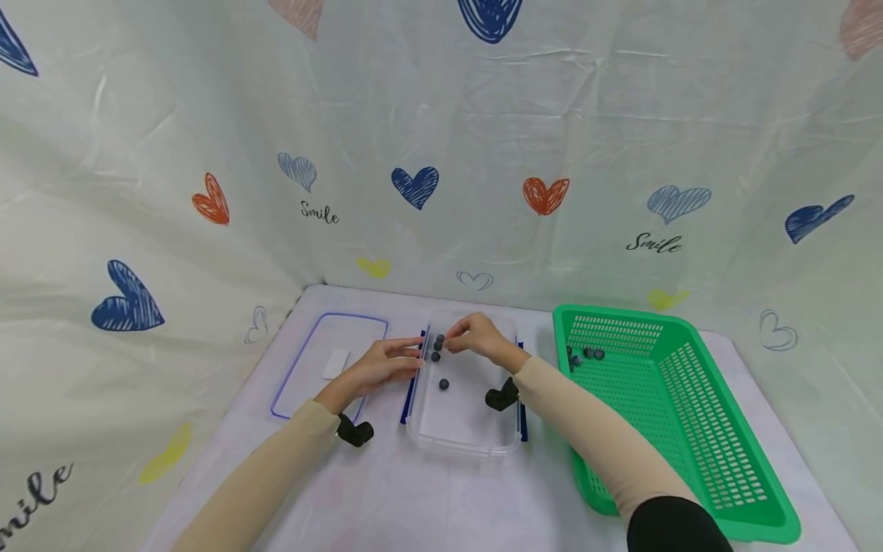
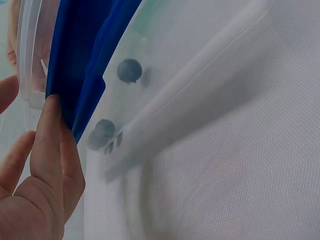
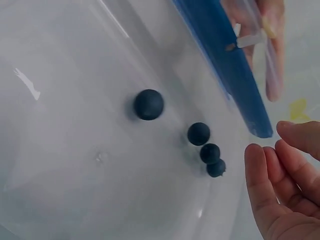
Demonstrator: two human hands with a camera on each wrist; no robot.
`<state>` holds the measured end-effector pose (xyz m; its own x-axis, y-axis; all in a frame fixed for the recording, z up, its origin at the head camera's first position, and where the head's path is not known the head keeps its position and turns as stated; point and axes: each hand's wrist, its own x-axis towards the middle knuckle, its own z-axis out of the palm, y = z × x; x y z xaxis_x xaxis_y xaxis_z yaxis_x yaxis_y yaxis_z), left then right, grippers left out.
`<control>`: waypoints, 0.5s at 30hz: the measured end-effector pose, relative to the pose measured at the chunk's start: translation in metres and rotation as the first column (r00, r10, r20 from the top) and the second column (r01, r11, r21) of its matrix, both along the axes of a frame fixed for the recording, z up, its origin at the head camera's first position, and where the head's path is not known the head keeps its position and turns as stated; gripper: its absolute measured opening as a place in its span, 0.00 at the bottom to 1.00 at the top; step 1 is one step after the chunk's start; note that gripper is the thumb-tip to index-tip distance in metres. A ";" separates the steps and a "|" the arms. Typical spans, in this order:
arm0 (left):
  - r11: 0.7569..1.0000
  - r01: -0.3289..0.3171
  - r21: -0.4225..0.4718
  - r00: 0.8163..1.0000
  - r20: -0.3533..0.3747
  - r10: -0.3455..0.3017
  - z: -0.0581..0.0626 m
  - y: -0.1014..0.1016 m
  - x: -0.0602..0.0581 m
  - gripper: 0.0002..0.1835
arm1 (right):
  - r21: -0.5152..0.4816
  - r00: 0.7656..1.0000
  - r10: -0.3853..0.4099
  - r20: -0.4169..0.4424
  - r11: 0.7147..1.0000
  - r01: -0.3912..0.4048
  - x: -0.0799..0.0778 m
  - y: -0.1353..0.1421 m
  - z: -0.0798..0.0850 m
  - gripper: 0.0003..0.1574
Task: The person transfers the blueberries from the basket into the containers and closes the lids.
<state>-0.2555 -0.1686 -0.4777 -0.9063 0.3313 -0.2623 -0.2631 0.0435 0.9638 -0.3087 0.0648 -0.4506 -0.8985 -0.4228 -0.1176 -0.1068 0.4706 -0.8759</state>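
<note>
A clear plastic box (image 1: 476,414) with blue side latches stands between both hands. Several dark blueberries lie inside: one blueberry (image 3: 148,104) sits apart, the others in a short row along the left wall. From the left, my left hand (image 1: 382,364) reaches to the box's side, its fingers touching the blue latch (image 2: 82,55) in the left wrist view. Over the box, near the row of blueberries, is my right hand (image 1: 480,339). In the right wrist view its thumb and fingers (image 3: 257,165) are bent slightly, with a gap and nothing visible between them.
At right stands a green plastic basket (image 1: 690,330) with several blueberries (image 1: 593,353) at its far left corner. A clear lid with a blue rim (image 1: 303,356) lies left of the box. Behind the table hangs a heart-patterned sheet (image 1: 483,253).
</note>
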 end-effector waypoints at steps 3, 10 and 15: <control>1.000 -0.001 0.002 1.000 -0.003 0.001 0.000 0.000 0.000 0.31 | -0.011 1.000 -0.001 -0.006 1.000 0.001 -0.001 0.004 0.005 0.07; 1.000 0.003 -0.013 1.000 -0.013 -0.003 0.000 0.000 0.000 0.31 | -0.058 1.000 0.004 0.011 0.998 -0.003 -0.002 0.017 0.017 0.12; 1.000 0.002 -0.011 1.000 -0.013 -0.002 0.000 0.000 0.000 0.31 | -0.119 0.999 0.024 0.026 0.993 -0.021 -0.003 0.029 0.024 0.13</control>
